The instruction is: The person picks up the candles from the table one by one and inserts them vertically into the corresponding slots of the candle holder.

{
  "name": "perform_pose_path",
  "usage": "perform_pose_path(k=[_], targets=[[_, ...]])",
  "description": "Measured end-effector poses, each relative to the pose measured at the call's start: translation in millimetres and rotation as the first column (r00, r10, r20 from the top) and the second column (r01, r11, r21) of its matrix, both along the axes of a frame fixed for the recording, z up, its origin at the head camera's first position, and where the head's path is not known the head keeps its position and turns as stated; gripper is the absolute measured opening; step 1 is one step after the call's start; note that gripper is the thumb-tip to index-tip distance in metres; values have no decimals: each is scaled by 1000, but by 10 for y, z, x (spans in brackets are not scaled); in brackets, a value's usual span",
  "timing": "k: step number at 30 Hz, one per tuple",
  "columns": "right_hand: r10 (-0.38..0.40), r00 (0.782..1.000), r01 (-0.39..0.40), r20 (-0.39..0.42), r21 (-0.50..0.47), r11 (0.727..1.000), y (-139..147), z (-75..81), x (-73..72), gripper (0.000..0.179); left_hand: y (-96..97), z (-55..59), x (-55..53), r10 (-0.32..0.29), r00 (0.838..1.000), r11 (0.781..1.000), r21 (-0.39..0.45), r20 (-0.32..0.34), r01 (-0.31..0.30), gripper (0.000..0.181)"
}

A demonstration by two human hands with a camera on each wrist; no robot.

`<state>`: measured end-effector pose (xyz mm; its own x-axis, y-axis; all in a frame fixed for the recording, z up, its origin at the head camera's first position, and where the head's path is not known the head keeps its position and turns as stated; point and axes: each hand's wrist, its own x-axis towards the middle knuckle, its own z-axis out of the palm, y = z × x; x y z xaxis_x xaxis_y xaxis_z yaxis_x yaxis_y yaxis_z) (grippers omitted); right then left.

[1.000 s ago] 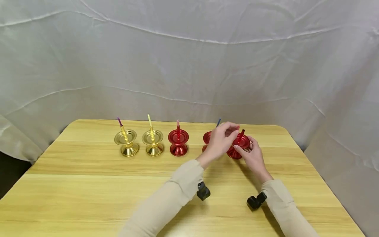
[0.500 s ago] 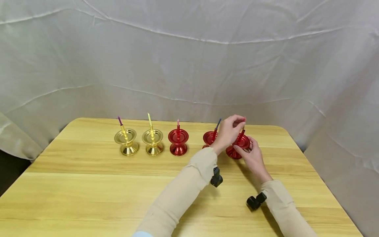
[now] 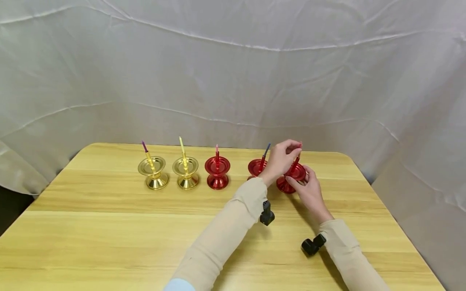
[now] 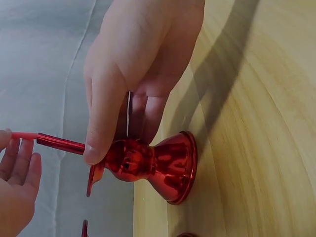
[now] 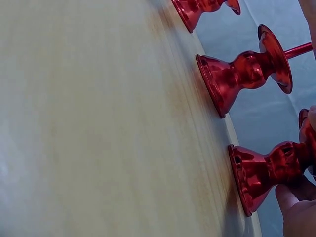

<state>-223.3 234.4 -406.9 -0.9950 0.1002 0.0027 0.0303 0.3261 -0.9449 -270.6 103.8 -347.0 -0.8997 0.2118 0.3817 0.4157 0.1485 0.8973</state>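
Note:
At the right end of the row, my right hand [image 3: 308,192] grips a red metal candlestick [image 3: 287,186], thumb on its near side. From above, my left hand [image 3: 279,161] pinches a thin red candle [image 4: 24,135]. In the left wrist view the candle's lower end meets the tip of the candlestick's narrow tube [image 4: 61,143], slightly angled to it; how deep it sits cannot be told. The right wrist view shows the candlestick's base standing on the table. Partly behind my left wrist is another red candlestick [image 3: 257,166] with a blue candle [image 3: 267,150].
Further left stand a red candlestick [image 3: 217,178] with a pink candle [image 3: 217,148], a gold one [image 3: 187,180] with a pale yellow candle [image 3: 181,145], and a gold one [image 3: 157,180] with a purple candle [image 3: 144,146]. A grey cloth [image 3: 233,81] hangs behind the wooden table [image 3: 109,238].
My left hand has moved right and slightly up, bringing the red candle over the rightmost candlestick and down to its tube. My right hand has kept its grip there.

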Motion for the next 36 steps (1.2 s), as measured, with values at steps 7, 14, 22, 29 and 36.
perform_pose_path(k=[7,14,22,29,36], targets=[[19,1000,-19,-3,-4,1000,-10,25,21,80,3,-90,-18,2,997,991,-131,-78,-12,19],[23,1000,-23,-2,7,1000,-7,6,19,80,-6,-149,15,-9,999,999,-47,-32,7,32],[53,998,-53,19,40,998,111,14,-46,81,-84,-141,229,13,993,979,-199,-116,-36,52],[48,999,-48,-14,19,999,129,-15,-79,73,-269,-112,511,-75,957,912,-408,-279,-48,61],[143,989,-144,46,24,989,166,-13,-29,102,-608,-163,779,-154,968,875,-483,-196,42,63]])
